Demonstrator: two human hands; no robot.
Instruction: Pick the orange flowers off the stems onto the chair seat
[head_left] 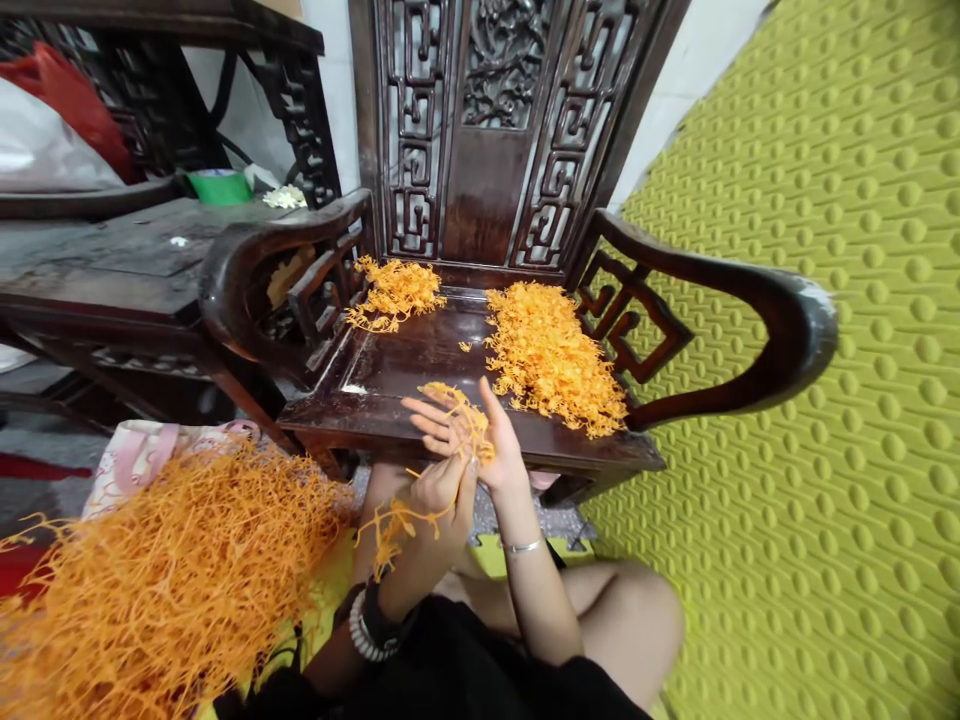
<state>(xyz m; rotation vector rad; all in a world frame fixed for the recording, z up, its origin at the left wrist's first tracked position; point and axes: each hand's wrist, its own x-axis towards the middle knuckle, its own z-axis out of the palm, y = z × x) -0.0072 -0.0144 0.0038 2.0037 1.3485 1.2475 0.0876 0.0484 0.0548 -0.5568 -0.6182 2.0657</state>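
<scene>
My left hand [442,485] is closed in a pinch on a thin orange strand [401,518] whose tangled end dangles beside the wrist. My right hand [501,445] is palm up, thumb raised and fingers spread; it holds small orange pieces [474,425] in its palm, and my left fingertips touch there. Both hands are in front of the dark wooden chair seat [405,365]. A large orange heap [551,355] lies on the seat's right side, a smaller one [401,290] at its back left. A big pile of long orange strands [202,570] is at the lower left.
Chair arms [787,330] curve around both sides of the seat, with a carved back [487,190] behind. At left, a dark side table [112,260] bears a green tape roll [221,187]. Yellow studded matting [825,480] covers the right. A pink-and-white bag [131,460] is by the pile.
</scene>
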